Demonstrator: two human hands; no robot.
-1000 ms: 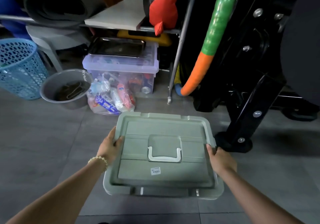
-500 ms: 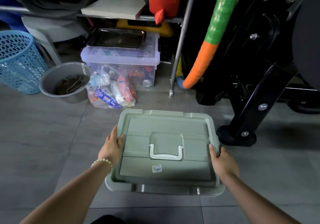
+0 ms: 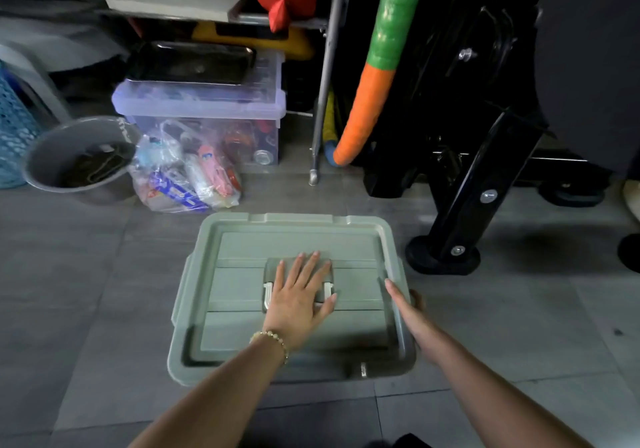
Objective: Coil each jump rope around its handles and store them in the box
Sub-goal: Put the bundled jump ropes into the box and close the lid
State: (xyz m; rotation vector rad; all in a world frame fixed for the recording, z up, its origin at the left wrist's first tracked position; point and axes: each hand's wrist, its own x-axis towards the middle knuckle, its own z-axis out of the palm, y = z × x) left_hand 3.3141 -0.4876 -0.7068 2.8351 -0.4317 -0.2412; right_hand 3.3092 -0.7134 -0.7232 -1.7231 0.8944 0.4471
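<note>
left hand (image 3: 301,295): flat, fingers spread | right hand (image 3: 407,305): edge-on, fingers apparently straight

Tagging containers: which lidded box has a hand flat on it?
The grey-green box in front: left hand lies flat on its lid. The clear box behind carries a dark tray.
</note>
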